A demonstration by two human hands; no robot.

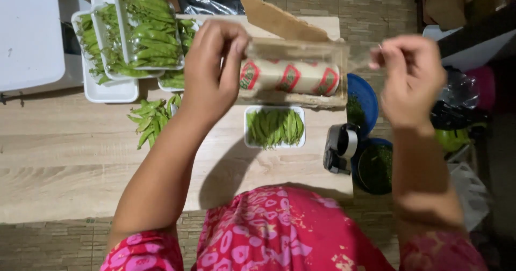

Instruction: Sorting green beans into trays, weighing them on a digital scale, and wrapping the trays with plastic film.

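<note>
A roll of cling film in its box is gripped at its left end by the left hand, held above the far edge of the wooden table. The clear film's free edge is pinched between the closed fingers of the right hand, out past the table's right edge. Below the roll, a white tray of pea pods is set; stacked trays are kept at the far left corner.

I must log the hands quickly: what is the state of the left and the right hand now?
Left hand: fingers closed on the end of the cling film roll box.
Right hand: fingers pinched on the pulled-out clear film.
</note>
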